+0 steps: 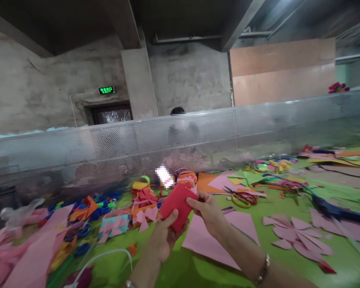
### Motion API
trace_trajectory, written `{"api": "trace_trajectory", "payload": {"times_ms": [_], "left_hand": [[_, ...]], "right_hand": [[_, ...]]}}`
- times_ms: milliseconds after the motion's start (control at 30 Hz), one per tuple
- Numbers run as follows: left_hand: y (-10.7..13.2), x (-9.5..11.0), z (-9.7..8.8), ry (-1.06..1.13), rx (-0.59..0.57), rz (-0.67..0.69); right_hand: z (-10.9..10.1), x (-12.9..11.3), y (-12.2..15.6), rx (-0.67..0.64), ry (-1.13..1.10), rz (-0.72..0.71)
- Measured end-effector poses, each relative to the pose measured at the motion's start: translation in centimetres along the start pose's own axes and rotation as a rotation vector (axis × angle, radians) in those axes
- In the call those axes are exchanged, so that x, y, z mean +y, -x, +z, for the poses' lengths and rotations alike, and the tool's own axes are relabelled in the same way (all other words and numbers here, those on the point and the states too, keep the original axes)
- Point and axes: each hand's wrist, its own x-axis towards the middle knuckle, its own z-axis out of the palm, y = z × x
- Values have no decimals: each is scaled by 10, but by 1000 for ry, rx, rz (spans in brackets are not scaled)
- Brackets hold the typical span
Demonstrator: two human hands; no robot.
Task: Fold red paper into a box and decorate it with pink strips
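1. The bench (204,277) is the largest thing I see: green, and scattered with coloured pieces, so the work here is, I judge, in the middle.
2. A pink sheet (201,245) lies flat under the right forearm; the part which I can see looks uncut.
3. To the right, the pink petal shapes (301,236) lie loosely together, already cut out but, it seems, not joined.
4. The red piece (177,205) is held above the bench, near its middle. It looks folded, and I cannot tell if its shaping is finished.
5. The left hand (169,235) grips its lower end, thumb on top; the right hand (206,207) pinches its upper right edge.
6. The scissors (242,198) rest beyond, in no hand.
7. One small pink bow (115,226), on a pale blue piece, appears already formed.
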Motion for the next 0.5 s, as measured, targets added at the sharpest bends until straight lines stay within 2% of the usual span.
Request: {"api": "trace_trajectory", "payload": {"times_ms": [133,233,333,433,500], "left_hand": [[-1,-3,-2,24,-86,20],[-2,-1,-1,-9,-44,75],[-1,3,4,-41,-14,46],[-4,9,8,-30,127,-66],[-10,12,11,-47,208,-118]], "right_hand": [[5,-1,4,-21,33,-5],[9,-3,5,-18,126,-23],[7,-15,6,-5,314,-48],[-20,-43,-2,-9,606,-75],[-59,-72,-7,48,843,-92]]}}
